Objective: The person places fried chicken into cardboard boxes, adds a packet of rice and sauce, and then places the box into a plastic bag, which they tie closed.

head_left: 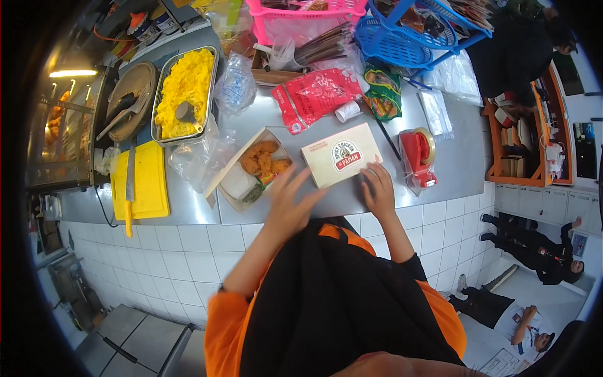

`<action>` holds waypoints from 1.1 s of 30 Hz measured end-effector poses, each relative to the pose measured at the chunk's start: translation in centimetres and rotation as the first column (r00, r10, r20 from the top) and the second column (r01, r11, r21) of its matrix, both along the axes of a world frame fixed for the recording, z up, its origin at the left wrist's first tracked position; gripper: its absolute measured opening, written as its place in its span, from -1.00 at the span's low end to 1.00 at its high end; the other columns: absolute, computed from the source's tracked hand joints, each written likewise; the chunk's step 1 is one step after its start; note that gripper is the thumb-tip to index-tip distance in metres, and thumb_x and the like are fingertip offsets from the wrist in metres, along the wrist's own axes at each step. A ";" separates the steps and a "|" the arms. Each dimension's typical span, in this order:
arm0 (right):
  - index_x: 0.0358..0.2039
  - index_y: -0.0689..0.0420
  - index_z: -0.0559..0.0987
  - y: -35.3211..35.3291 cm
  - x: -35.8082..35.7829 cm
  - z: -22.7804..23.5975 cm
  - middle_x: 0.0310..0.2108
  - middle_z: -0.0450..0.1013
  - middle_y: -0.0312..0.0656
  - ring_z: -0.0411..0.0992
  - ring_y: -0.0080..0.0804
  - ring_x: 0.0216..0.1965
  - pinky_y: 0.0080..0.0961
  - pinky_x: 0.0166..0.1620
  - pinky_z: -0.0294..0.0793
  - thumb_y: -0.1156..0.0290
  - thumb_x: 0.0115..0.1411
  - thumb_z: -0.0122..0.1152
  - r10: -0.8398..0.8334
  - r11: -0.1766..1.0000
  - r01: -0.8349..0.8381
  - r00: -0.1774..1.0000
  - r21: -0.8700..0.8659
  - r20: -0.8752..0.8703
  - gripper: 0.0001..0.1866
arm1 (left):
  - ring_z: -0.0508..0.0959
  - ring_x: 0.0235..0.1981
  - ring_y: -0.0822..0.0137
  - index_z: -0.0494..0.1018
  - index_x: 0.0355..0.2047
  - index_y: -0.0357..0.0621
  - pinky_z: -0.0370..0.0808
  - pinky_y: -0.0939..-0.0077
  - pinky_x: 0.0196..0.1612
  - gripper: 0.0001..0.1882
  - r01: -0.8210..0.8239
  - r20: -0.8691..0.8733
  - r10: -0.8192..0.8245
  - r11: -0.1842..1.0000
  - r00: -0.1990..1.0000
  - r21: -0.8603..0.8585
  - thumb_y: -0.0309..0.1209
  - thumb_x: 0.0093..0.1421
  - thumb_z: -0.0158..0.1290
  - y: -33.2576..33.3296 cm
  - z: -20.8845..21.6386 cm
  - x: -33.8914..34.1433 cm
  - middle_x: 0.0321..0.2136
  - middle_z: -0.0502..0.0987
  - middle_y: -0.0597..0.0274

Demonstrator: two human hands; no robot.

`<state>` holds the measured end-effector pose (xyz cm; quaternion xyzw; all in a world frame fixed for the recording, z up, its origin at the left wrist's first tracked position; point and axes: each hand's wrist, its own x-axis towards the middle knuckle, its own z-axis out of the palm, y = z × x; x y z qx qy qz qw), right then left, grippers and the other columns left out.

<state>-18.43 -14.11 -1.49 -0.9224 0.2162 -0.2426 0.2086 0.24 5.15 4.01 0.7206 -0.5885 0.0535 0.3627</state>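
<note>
A closed cream cardboard food box (342,154) with a round printed emblem lies on the steel counter before me. At its right near corner rests my right hand (378,193), fingers stretched over the lid's edge. My left hand (289,198) is slightly blurred, its fingers spread and empty, between this box and an open one. That open food box (223,188) sits to the left with its lid folded back. Inside are pieces of fried chicken (260,159), a white wrapped portion (237,181) and a small green packet (253,193).
At left are a yellow cutting board (154,182), a long knife (130,169) and a tray of yellow food (186,88). Behind lie a red bag (319,95), pink basket (308,12) and blue baskets (402,44). A red tape dispenser (419,157) stands right; people are farther right.
</note>
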 end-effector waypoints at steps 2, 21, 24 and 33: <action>-0.11 0.10 0.48 -0.1 0.4 -0.7 -0.02 0.35 -0.09 0.30 -0.03 0.05 -0.24 0.06 0.32 0.61 -0.01 0.14 0.035 0.999 -0.035 0.999 -0.011 0.031 -0.61 | 0.08 0.21 -0.11 0.33 0.06 0.15 -0.01 -0.06 0.20 -0.45 0.139 0.047 -0.154 0.964 0.987 0.228 -0.33 -0.01 0.12 -6.1 -1.8 0.8 0.18 0.13 -0.01; -0.22 0.13 0.44 0.5 1.8 -1.9 -0.13 0.30 -0.08 0.24 -0.04 0.00 -0.24 0.04 0.28 0.54 -0.05 0.19 -0.096 0.994 0.087 0.987 0.070 0.131 -0.69 | 0.15 0.14 0.07 -0.09 0.28 -0.09 0.08 0.06 0.07 0.07 0.172 -0.135 -0.114 0.790 0.984 0.588 -0.14 -0.19 0.24 -12.2 -3.4 1.7 0.16 0.08 0.04; -0.27 0.13 0.43 0.7 1.9 -1.2 -0.17 0.30 -0.09 0.24 -0.03 -0.02 -0.24 0.03 0.28 0.51 -0.09 0.22 -0.102 0.988 0.091 0.991 0.123 0.089 -0.69 | 0.20 0.10 0.08 -0.07 0.27 -0.08 0.12 0.10 0.04 0.02 0.148 -0.078 -0.126 0.827 0.989 0.542 -0.16 -0.15 0.22 -11.9 -4.3 1.7 0.16 0.09 0.05; -0.34 0.02 0.50 -0.5 0.7 -0.1 -0.28 0.32 -0.19 0.28 -0.15 -0.11 -0.07 0.12 0.17 0.45 -0.10 0.28 0.031 0.998 -0.030 1.000 0.064 -0.004 -0.75 | -0.12 0.29 -0.15 -0.21 0.31 -0.07 -0.27 -0.41 0.16 0.18 0.186 -0.042 -0.207 0.750 0.977 0.635 -0.02 -0.24 0.21 -11.8 -2.7 1.4 0.29 -0.18 -0.10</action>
